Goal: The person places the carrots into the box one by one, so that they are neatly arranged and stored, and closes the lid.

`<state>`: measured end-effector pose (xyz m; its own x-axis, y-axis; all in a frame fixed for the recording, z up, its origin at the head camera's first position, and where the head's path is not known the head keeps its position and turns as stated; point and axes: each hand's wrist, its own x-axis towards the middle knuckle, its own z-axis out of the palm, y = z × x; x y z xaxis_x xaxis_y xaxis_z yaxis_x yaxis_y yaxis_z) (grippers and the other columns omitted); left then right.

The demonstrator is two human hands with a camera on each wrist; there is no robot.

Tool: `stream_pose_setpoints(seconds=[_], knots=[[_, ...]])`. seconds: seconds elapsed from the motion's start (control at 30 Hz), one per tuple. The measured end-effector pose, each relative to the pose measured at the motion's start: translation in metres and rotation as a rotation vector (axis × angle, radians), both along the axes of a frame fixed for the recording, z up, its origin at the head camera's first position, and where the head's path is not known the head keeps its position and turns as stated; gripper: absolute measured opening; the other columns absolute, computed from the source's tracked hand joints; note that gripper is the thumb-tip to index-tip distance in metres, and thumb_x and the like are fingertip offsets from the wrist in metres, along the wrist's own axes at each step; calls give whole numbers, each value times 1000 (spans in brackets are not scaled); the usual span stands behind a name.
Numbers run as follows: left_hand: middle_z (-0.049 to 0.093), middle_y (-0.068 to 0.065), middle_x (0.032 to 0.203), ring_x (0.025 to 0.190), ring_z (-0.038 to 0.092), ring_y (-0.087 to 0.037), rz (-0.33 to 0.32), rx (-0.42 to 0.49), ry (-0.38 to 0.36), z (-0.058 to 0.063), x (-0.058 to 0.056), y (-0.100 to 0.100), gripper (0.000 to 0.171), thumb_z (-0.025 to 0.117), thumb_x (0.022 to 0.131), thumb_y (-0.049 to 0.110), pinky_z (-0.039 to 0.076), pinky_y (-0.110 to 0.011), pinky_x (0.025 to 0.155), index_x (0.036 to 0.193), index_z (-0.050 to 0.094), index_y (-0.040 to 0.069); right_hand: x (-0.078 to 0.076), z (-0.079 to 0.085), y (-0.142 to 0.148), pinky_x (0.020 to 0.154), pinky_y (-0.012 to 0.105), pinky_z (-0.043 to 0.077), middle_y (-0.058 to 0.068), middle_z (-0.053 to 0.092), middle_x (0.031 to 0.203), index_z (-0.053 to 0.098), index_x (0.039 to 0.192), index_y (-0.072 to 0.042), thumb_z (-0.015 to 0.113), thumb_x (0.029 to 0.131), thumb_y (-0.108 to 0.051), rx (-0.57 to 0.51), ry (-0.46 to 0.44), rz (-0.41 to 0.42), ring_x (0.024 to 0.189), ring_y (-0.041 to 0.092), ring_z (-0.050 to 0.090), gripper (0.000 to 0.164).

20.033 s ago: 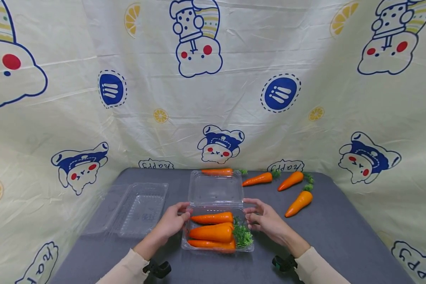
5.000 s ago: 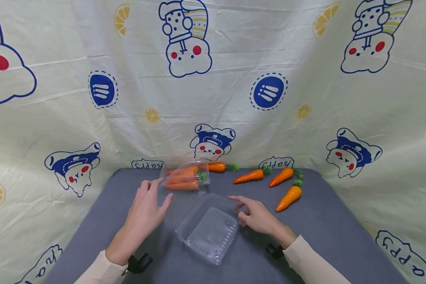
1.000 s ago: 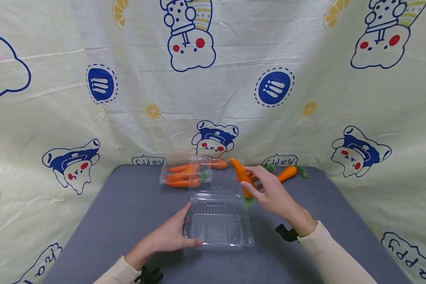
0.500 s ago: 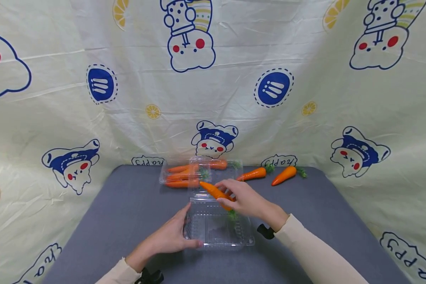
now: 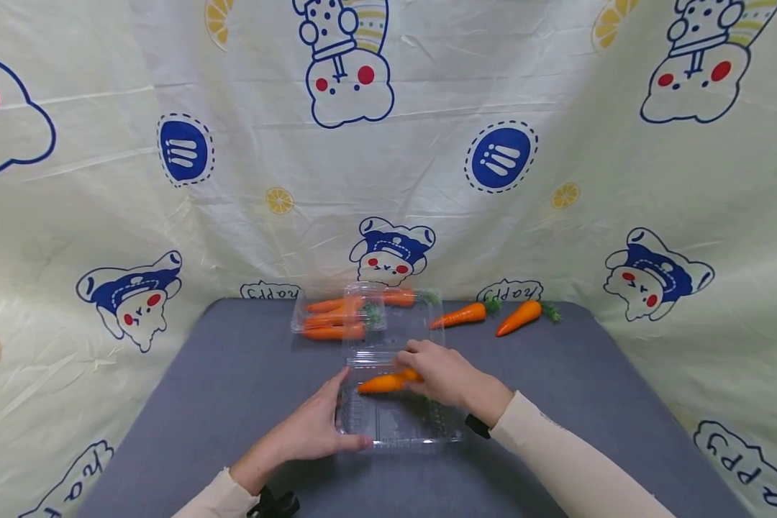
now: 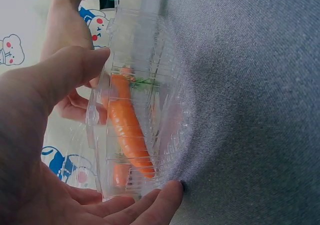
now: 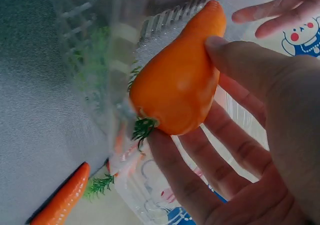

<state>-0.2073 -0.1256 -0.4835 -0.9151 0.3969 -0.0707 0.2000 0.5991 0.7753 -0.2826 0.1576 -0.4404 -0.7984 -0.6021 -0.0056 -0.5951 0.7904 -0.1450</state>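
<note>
An open clear plastic clamshell box [image 5: 404, 437] stands in the middle of the table, its lid [image 5: 401, 334] folded back. My left hand [image 5: 307, 430] holds the box's left side, thumb at the front rim and fingers along the side. My right hand [image 5: 445, 375] pinches a carrot [image 5: 383, 383] over the box's back part, tip pointing left and leafy end right. In the right wrist view, thumb and fingers grip the thick orange body of the carrot [image 7: 175, 87]. Through the wall in the left wrist view, the carrot [image 6: 129, 127] slants across the box.
A second clear box [image 5: 301, 322] with several carrots stands at the back left, overlapped by the raised lid. One carrot [image 5: 398, 298] shows behind the lid. Two more carrots, a left one [image 5: 461, 315] and a right one [image 5: 519, 318], lie at the back right. A patterned curtain hangs behind.
The right hand has carried the carrot from right of the lid leftward and down into the open box. The left hand stays at the box. Earlier, the filled box moved to the back.
</note>
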Motion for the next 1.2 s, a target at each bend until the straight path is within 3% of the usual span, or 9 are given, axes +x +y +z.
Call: stream_pose_setpoints(seconds=[0.2,0.4,0.53,0.73,0.97,1.2], knots=[[36,-29,187,165,52,-48,3,6,9,0,0,1,136,103,86,46,43,-69,136,183,22,-3,3,-5,3,85,33,63,-1,69,109,86,117,-25,100,95,-29,8,4,-43,96,17,59,26],[37,-28,186,165,51,-48,3,15,-4,1,0,1,135,103,87,46,43,-69,136,183,21,-3,2,-10,5,93,36,67,3,67,112,85,123,-19,99,94,-18,-55,-131,-62,98,19,62,32],[36,-28,187,165,51,-49,3,11,-22,2,1,1,135,103,88,46,43,-70,136,184,20,-2,2,-10,8,94,35,67,1,69,114,86,128,-20,98,95,-16,-43,-154,-37,100,17,62,36],[35,-28,187,161,56,-48,-8,23,-41,1,-2,-1,136,103,88,45,45,-69,134,184,19,0,4,-7,16,92,36,66,0,71,117,86,131,-23,100,95,-22,-1,-116,-17,100,16,62,39],[34,-26,189,167,50,-48,-10,27,-48,0,-3,-1,135,102,89,45,41,-70,137,185,18,2,2,-8,23,97,41,62,-4,79,119,87,127,-29,102,92,-34,66,-13,16,107,17,61,39],[35,-27,187,166,50,-47,-14,47,-60,1,-3,-1,135,103,89,42,41,-69,137,185,17,0,-1,-14,19,91,36,53,-4,72,110,86,123,-25,105,89,-36,74,59,21,102,17,58,41]])
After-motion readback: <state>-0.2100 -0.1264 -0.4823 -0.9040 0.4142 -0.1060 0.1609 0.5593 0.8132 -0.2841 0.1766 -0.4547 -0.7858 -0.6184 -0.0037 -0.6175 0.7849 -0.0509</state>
